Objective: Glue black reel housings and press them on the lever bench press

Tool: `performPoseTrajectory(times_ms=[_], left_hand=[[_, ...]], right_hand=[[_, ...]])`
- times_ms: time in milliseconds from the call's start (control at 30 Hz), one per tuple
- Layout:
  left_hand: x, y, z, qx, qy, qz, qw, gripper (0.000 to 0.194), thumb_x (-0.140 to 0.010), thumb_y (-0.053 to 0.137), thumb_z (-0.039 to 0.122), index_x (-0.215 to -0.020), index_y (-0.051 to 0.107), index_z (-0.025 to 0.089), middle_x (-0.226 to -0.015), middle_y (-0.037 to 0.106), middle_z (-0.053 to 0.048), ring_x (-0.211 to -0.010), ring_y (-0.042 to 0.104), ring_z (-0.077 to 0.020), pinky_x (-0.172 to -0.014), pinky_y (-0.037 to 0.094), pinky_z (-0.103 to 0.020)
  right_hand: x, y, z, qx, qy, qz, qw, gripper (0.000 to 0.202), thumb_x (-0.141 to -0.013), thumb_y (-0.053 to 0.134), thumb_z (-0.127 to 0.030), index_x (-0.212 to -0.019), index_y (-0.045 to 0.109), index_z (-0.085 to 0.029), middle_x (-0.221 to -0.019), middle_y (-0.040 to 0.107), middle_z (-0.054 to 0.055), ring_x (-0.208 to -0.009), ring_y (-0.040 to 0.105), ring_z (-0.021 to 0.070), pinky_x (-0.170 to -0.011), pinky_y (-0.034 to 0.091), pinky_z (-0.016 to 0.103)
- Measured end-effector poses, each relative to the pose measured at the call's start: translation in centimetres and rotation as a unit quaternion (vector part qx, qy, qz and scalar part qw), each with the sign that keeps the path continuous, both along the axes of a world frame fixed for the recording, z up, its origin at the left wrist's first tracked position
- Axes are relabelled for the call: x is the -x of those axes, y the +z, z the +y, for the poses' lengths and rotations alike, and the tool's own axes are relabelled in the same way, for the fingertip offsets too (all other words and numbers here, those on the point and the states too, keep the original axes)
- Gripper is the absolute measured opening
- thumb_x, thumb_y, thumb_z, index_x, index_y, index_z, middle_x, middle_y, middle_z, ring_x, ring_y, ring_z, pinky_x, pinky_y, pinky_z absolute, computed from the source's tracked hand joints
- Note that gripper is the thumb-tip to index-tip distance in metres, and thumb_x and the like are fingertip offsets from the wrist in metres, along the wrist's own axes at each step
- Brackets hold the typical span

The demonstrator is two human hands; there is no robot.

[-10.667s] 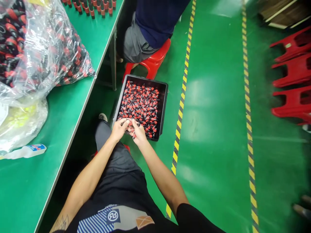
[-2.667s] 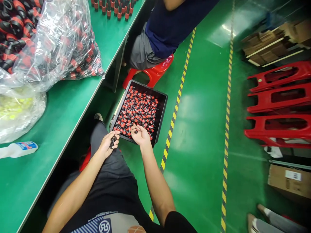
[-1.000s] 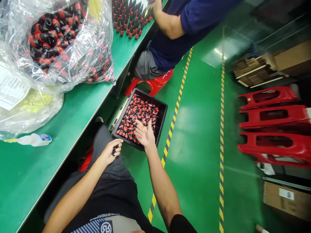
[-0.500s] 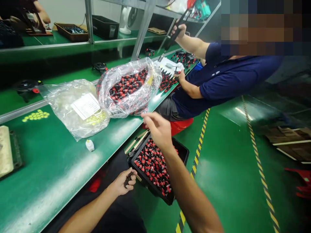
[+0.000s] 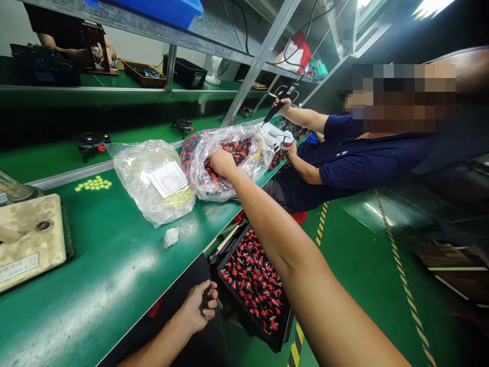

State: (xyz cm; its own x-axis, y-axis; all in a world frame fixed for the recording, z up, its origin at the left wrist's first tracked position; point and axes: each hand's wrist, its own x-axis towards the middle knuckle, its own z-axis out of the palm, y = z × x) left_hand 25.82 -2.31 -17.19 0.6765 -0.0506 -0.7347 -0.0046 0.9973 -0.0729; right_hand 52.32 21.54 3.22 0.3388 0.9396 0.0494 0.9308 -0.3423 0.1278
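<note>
We have our right grip (image 5: 223, 163) in the mouth of a clear plastic bag (image 5: 206, 186) on the green desk (image 5: 126, 224), among the red-and-black fittings (image 5: 240, 150); its fingertips are hidden, so we cannot tell whether it holds any. Our left grip (image 5: 197, 308) is curled around small dark pieces (image 5: 205, 302), just beside a black bin (image 5: 237, 307) of similar red-and-black pieces (image 5: 254, 285) below the desk's edge. Left of our bag lies a second clear bag (image 5: 139, 176) bearing a printed sheet (image 5: 168, 178), with a small white bottle (image 5: 171, 236) near it. Beyond, a co-worker in a navy shirt (image 5: 367, 153) holds a black handheld tool (image 5: 280, 104).
</note>
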Motion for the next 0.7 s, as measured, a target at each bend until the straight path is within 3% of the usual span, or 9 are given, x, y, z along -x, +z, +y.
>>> performPoseTrajectory(times_ms=[200,300,400,633,700], left_hand=[[0.2,-0.4,0.9,-0.007,0.008,-0.016,1.0,0.024,-0.108,0.044,0.023,-0.091,0.057,0.012,-0.065,0.05,0.002,-0.041,0.038,-0.0043,-0.039,0.013,-0.014],[0.1,-0.5,0.9,-0.008,0.006,-0.022,1.0,0.022,-0.107,0.044,0.021,-0.091,0.057,0.012,-0.065,0.049,0.003,-0.042,0.038,-0.0041,-0.039,0.014,-0.014],[0.0,-0.8,0.6,-0.005,0.0,-0.026,1.0,0.019,-0.105,0.047,0.02,-0.091,0.057,0.012,-0.066,0.049,0.003,-0.042,0.038,-0.0045,-0.039,0.015,-0.014],[-0.2,-2.1,-0.2,-0.031,-0.002,-0.034,0.999,0.011,-0.099,0.063,0.022,-0.094,0.061,0.012,-0.067,0.047,0.004,-0.044,0.037,-0.0041,-0.04,0.016,-0.014],[0.0,-2.4,-0.2,-0.054,0.002,-0.045,0.998,0.013,-0.095,0.07,0.023,-0.099,0.064,0.011,-0.066,0.045,0.005,-0.045,0.036,-0.0038,-0.041,0.016,-0.014]], right_hand=[[-2.6,0.6,-1.2,-0.127,-0.136,0.016,0.982,0.04,-0.106,0.032,-0.022,-0.136,0.058,-0.014,-0.133,0.066,0.022,-0.118,0.064,0.0354,-0.099,0.05,0.048],[-3.3,0.7,-1.9,-0.106,-0.178,0.027,0.978,0.043,-0.106,0.045,-0.041,-0.134,0.061,-0.012,-0.141,0.059,0.025,-0.129,0.058,0.0389,-0.106,0.048,0.051],[-2.8,0.3,-1.7,-0.058,-0.165,0.043,0.984,0.059,-0.102,0.054,-0.054,-0.14,0.058,-0.01,-0.146,0.056,0.027,-0.134,0.055,0.0418,-0.111,0.045,0.053],[-1.0,-0.6,0.1,-0.1,-0.125,0.092,0.983,0.039,-0.103,0.054,-0.034,-0.133,0.061,-0.011,-0.138,0.062,0.024,-0.128,0.062,0.0356,-0.109,0.047,0.046],[-1.5,-0.5,0.4,-0.161,-0.146,0.152,0.964,0.03,-0.101,0.055,-0.029,-0.126,0.064,-0.013,-0.133,0.066,0.022,-0.127,0.061,0.0341,-0.109,0.046,0.045]])
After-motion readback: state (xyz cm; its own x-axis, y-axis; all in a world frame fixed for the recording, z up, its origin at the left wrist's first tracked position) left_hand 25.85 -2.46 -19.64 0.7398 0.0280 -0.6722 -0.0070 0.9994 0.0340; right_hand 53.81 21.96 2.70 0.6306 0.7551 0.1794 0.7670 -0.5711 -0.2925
